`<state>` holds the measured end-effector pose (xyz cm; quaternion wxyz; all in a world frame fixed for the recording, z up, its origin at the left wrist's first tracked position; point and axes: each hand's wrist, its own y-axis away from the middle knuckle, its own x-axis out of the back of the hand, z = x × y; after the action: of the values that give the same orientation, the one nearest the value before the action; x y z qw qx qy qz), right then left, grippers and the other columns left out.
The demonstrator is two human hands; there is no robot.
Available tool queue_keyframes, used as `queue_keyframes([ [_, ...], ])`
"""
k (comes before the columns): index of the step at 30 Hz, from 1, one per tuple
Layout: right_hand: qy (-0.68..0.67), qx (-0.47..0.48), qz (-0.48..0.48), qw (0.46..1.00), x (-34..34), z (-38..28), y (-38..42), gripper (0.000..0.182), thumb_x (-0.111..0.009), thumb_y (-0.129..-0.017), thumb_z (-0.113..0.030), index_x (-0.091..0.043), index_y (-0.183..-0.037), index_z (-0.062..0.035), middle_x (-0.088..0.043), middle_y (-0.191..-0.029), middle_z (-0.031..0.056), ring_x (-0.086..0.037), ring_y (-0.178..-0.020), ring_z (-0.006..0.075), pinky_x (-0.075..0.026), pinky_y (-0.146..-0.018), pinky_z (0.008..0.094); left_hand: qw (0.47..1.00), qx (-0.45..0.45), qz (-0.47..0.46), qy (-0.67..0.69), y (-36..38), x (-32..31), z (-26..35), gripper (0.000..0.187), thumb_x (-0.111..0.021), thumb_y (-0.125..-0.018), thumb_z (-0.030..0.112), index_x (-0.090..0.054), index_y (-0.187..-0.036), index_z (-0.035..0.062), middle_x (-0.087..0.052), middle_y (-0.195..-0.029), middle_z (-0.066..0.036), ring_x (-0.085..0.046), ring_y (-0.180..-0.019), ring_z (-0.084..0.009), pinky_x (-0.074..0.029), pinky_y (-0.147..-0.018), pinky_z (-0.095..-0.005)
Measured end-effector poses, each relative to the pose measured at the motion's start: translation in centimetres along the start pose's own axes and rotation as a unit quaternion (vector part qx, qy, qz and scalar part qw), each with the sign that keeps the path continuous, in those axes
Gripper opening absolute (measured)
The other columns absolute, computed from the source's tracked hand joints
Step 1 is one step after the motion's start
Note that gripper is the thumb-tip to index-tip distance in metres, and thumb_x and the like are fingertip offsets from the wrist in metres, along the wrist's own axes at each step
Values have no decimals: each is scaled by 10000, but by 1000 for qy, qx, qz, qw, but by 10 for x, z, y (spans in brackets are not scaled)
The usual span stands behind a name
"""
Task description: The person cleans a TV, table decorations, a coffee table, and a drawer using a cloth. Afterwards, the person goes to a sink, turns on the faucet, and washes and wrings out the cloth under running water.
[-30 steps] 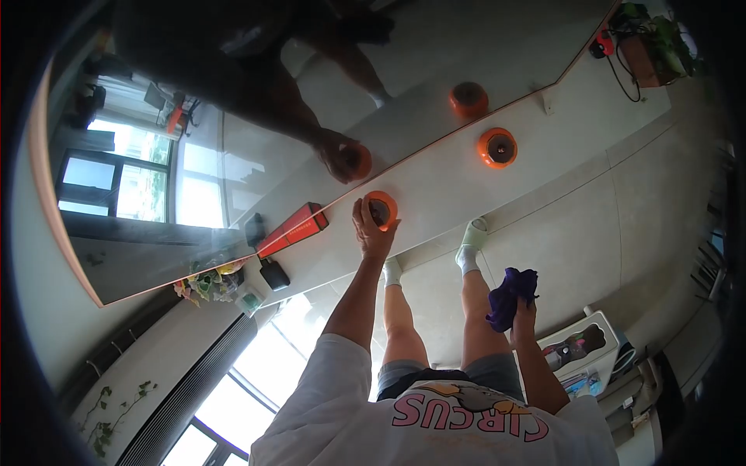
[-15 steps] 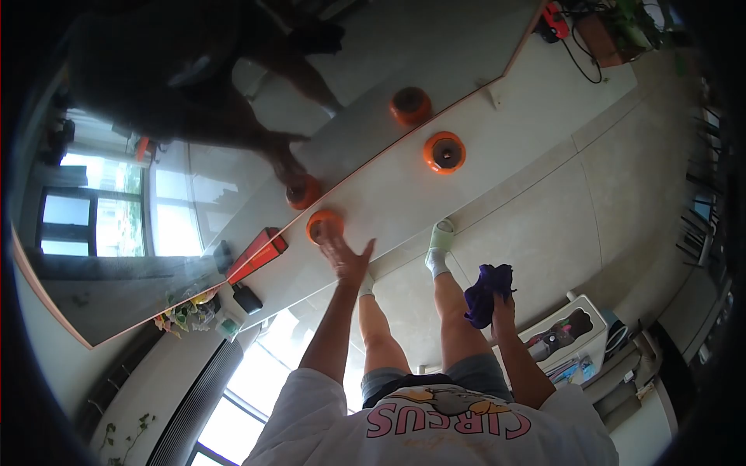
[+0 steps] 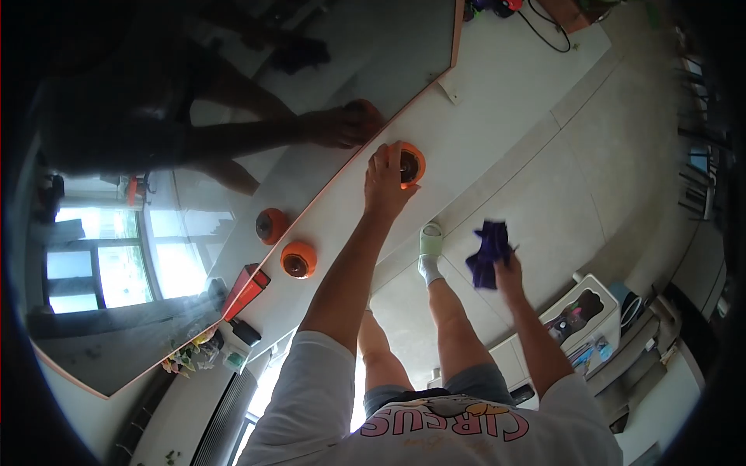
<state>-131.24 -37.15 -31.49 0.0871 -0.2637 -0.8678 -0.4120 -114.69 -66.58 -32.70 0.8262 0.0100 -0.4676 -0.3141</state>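
Left hand (image 3: pixel 385 186) — grasping orange pot (image 3: pixel 411 167) beside screen (image 3: pixel 396 46) | right hand (image 3: pixel 510 275) — clutching purple cloth (image 3: pixel 489 252), apart from screen | shifting pot likely needs screen clearance

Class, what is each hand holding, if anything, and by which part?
The right hand holds a purple cloth by the edge nearest the wrist. The left hand clasps an orange pot around its near side, fingers and thumb spread.
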Motion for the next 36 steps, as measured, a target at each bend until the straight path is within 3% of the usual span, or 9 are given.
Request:
queue_keyframes([
  [5, -49, 288, 27, 956, -12, -100, -115, 441, -503, -904, -96, -326, -1282, 45, -566, -1050, 120, -593, -892, 151, -482, -822, 294, 999, 48, 19, -5, 34, 6, -21, 921, -822, -625, 188, -270, -1359, 120, -315, -1322, -186, -372, -1189, -390, -373, -988, -461],
  [7, -177, 232, -96, 952, -19, -159, -148, 592, -474, -868, -14, -199, -1389, 46, -560, -1118, 145, -617, -915, 197, -478, -844, 278, 997, 64, 34, -9, 49, 8, -29, 929, -819, -633, 196, -256, -1369, 124, -313, -1325, -194, -364, -1201, -393, -366, -993, -472],
  [9, 256, 452, 113, 847, -33, -190, -194, 660, -516, -766, 18, -283, -1384, -5, -452, -1296, 244, -559, -1054, 363, -415, -968, 373, 996, 81, 41, -7, 63, 10, -35, 943, -815, -643, 207, -236, -1383, 127, -304, -1337, -204, -351, -1220, -398, -355, -1002, -484],
  [14, 475, 265, 174, 821, -116, -216, -200, 597, -563, -818, -110, -359, -1375, -179, -276, -1468, -20, -452, -1156, 272, -454, -908, 456, 994, 83, 60, -36, 73, 6, -40, 1008, -796, -670, 278, -158, -1433, 119, -198, -1422, -249, -286, -1284, -425, -299, -1033, -516],
  [17, 581, 362, 143, 715, -103, -172, -182, 578, -573, -805, -105, -403, -1347, -214, -322, -1442, -46, -463, -1135, 249, -465, -853, 496, 993, 76, 84, -27, 91, 10, -35, 999, -771, -698, 295, -135, -1443, 100, -161, -1444, -265, -260, -1302, -437, -275, -1041, -529],
  [21, 423, 262, 57, 865, -79, -178, -169, 529, -570, -782, -57, -480, -1291, -173, -430, -1375, -6, -469, -1165, 265, -462, -903, 428, 990, 80, 110, -26, 120, 28, -30, 922, -737, -718, 270, -186, -1430, 71, -171, -1447, -248, -256, -1309, -423, -288, -1028, -525],
  [25, 140, 333, 204, 910, -74, -179, -211, 460, -551, -804, -94, -487, -1258, -51, -406, -1370, 148, -515, -1099, 323, -445, -906, 430, 987, 97, 128, -29, 146, 44, -44, 863, -714, -742, 245, -217, -1417, 41, -165, -1455, -236, -248, -1313, -424, -282, -1030, -545],
  [31, 384, 281, 258, 841, -138, -218, -208, 434, -525, -827, -124, -503, -1260, -104, -392, -1380, 27, -426, -1178, 280, -426, -879, 534, 978, 146, 135, -58, 172, 44, -81, 860, -693, -764, 246, -189, -1431, 45, -119, -1472, -251, -178, -1339, -460, -255, -1048, -557],
  [36, 506, 358, 116, 776, -130, -202, -199, 494, -535, -800, -72, -494, -1284, -165, -364, -1395, -70, -401, -1204, 284, -411, -900, 536, 969, 179, 146, -85, 160, 50, -86, 871, -682, -760, 240, -168, -1449, 101, -61, -1480, -268, -210, -1313, -495, -263, -1041, -562],
])
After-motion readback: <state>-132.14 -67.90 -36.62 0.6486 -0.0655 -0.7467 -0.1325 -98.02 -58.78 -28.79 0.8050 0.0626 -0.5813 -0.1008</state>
